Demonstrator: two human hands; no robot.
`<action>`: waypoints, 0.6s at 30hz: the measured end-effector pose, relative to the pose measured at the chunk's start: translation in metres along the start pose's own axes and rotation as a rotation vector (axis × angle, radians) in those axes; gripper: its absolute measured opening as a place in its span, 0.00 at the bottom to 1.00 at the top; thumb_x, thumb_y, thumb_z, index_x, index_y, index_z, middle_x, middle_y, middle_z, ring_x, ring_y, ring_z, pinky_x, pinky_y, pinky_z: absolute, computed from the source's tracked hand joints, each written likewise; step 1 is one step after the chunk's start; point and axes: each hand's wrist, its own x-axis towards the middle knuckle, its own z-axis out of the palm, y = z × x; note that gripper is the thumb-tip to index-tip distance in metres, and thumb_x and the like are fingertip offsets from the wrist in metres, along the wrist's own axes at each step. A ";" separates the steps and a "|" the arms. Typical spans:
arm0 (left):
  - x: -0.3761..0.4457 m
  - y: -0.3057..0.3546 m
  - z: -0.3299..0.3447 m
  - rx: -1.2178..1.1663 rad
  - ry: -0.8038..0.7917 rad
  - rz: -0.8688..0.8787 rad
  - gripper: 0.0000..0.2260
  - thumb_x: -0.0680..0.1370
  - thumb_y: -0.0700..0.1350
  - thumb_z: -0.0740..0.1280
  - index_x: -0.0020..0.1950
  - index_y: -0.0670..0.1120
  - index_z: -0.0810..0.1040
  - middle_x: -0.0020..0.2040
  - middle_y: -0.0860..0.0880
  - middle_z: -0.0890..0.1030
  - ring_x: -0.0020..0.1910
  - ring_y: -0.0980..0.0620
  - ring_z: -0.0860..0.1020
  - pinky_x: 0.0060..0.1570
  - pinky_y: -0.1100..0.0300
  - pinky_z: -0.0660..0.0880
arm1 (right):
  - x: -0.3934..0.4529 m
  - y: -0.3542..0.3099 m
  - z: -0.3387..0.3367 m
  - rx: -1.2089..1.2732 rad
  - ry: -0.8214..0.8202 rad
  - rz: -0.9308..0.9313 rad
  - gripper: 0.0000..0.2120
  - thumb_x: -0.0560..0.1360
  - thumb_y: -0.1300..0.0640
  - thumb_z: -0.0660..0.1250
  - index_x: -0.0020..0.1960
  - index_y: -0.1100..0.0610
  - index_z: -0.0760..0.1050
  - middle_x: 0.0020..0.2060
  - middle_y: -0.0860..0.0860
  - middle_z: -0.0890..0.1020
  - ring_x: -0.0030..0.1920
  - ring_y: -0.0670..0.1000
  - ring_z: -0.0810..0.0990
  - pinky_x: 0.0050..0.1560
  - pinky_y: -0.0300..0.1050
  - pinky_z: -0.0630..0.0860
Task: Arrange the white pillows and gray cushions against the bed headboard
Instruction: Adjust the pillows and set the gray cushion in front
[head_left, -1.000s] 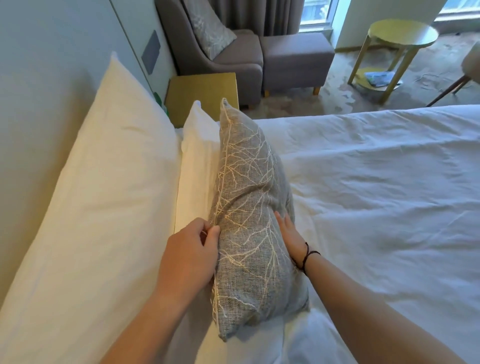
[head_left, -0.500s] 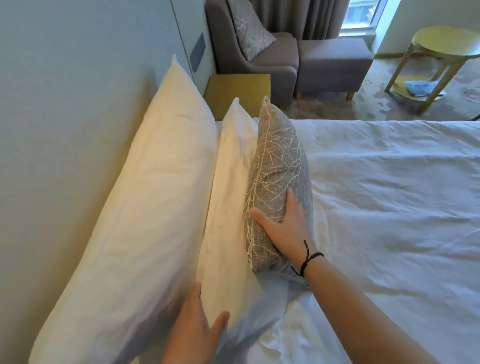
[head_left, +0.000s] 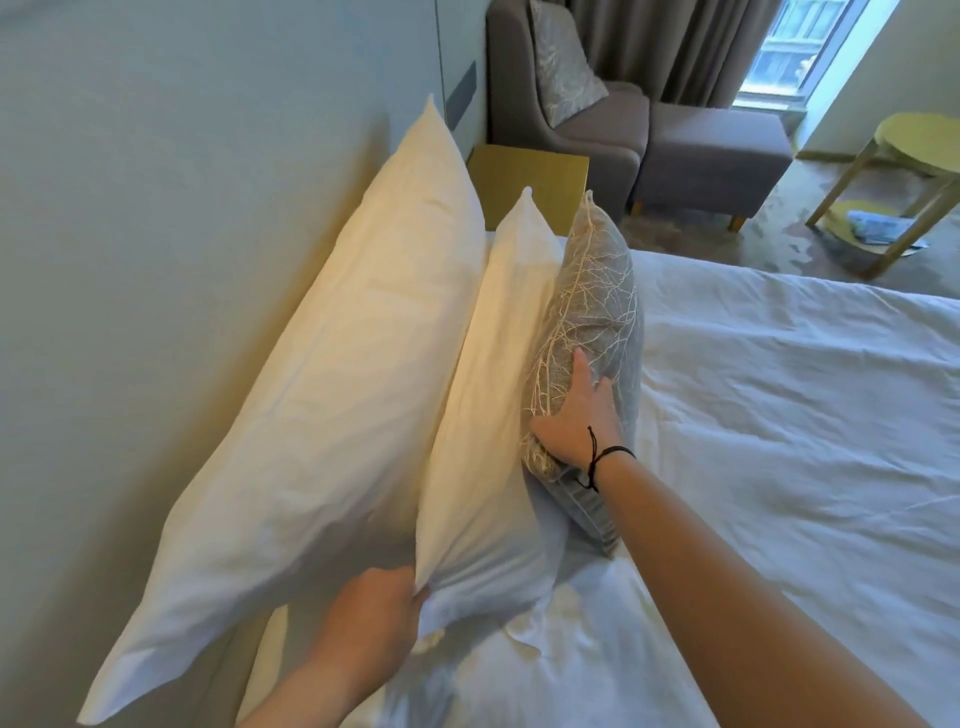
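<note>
Gray cushion (head_left: 597, 332) upright on bed (head_left: 779, 441), far end, against smaller white pillow (head_left: 488, 415); larger white pillow (head_left: 332, 405) against headboard (head_left: 182, 234). Right hand (head_left: 576, 421) spread flat on cushion; left hand (head_left: 374, 618) pinching near pillow corner. Likely light, soft, yielding: best held by corners.

large white pillow (head_left: 322, 395) against headboard (head_left: 156, 234), smaller white pillow (head_left: 488, 395), gray cushion (head_left: 597, 312) upright

Both forearms are bare, with no sleeve in view on either. The right hand (head_left: 576, 423) has a thin black cord bracelet (head_left: 605, 457) at the wrist (a loose end trails from its knot). The left hand (head_left: 371, 618) wears nothing.
</note>
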 end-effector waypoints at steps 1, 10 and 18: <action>-0.003 -0.005 -0.001 0.008 0.010 0.010 0.16 0.81 0.55 0.57 0.46 0.47 0.77 0.42 0.45 0.83 0.44 0.42 0.80 0.36 0.53 0.68 | -0.002 0.002 -0.001 0.008 -0.005 -0.007 0.51 0.70 0.53 0.71 0.78 0.40 0.38 0.79 0.59 0.46 0.76 0.62 0.58 0.68 0.63 0.68; -0.005 -0.027 0.002 -0.035 -0.017 -0.021 0.22 0.78 0.60 0.63 0.30 0.47 0.67 0.27 0.50 0.73 0.28 0.54 0.72 0.28 0.56 0.61 | -0.012 0.026 -0.003 -0.045 -0.013 -0.090 0.47 0.73 0.60 0.68 0.78 0.41 0.40 0.74 0.57 0.61 0.58 0.58 0.77 0.54 0.53 0.76; -0.018 -0.038 -0.001 0.027 -0.013 0.039 0.25 0.77 0.63 0.62 0.30 0.45 0.64 0.24 0.50 0.68 0.25 0.53 0.67 0.28 0.54 0.56 | -0.006 0.059 -0.028 0.057 -0.048 -0.161 0.45 0.70 0.64 0.66 0.76 0.37 0.48 0.54 0.50 0.79 0.26 0.46 0.79 0.25 0.43 0.76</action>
